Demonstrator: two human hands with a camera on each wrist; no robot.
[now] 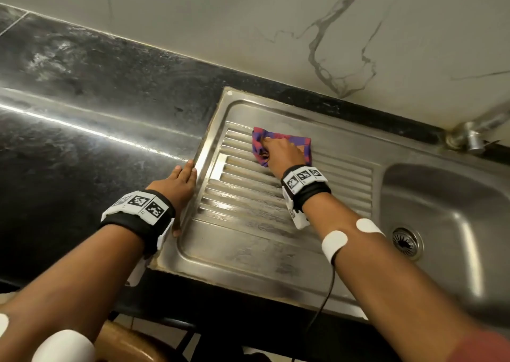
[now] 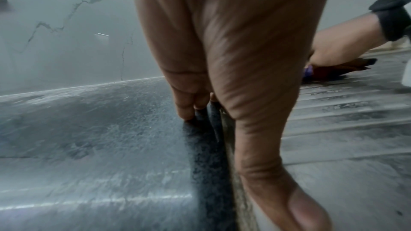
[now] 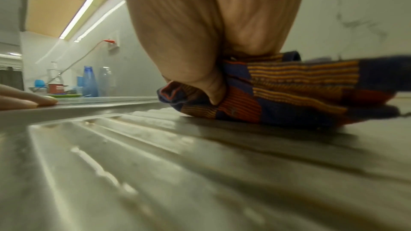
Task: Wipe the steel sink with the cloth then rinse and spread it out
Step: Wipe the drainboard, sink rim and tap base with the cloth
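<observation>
both forearms are reaching forward, each wearing a black wrist band with white coded tags. the left hand (image 1: 180,185) is lying flat, palm down, its fingers (image 2: 186,101) straight and together, thumb stretched back toward the wrist. the right hand (image 1: 281,151) is reaching further out, knuckles up, fingers curling downward and gripping. white round pads are sticking to both forearms.

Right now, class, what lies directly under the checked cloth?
The cloth lies bunched on the sink's ribbed steel drainboard, gripped and pressed down by the right hand. The ribs run on beneath it, but the steel right under the cloth is covered.
</observation>
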